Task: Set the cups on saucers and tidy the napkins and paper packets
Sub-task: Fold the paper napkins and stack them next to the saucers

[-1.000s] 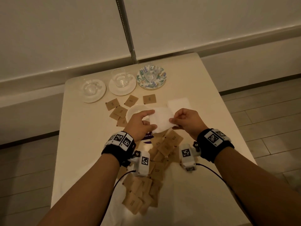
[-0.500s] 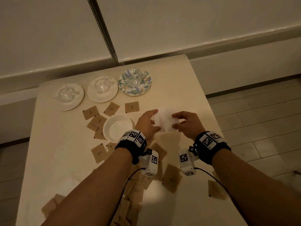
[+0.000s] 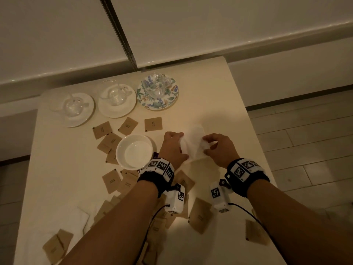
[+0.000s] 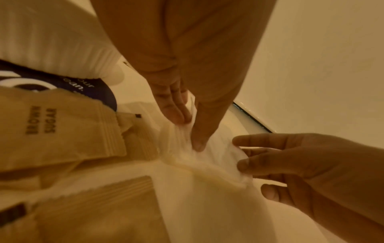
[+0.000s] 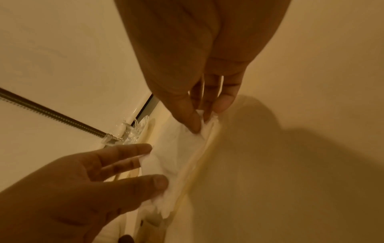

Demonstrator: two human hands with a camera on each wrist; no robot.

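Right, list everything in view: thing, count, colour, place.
table: one, cream, by the wall
glass cups: three, clear, each on a saucer at the far edge
saucers: two white, one floral, far edge
bowl: one, white, mid-table
sugar packets: many, brown, scattered mid-table and near edge
held napkin: one, white, between both hands
napkin: white, near left
left hand: pinches held napkin
right hand: pinches held napkin
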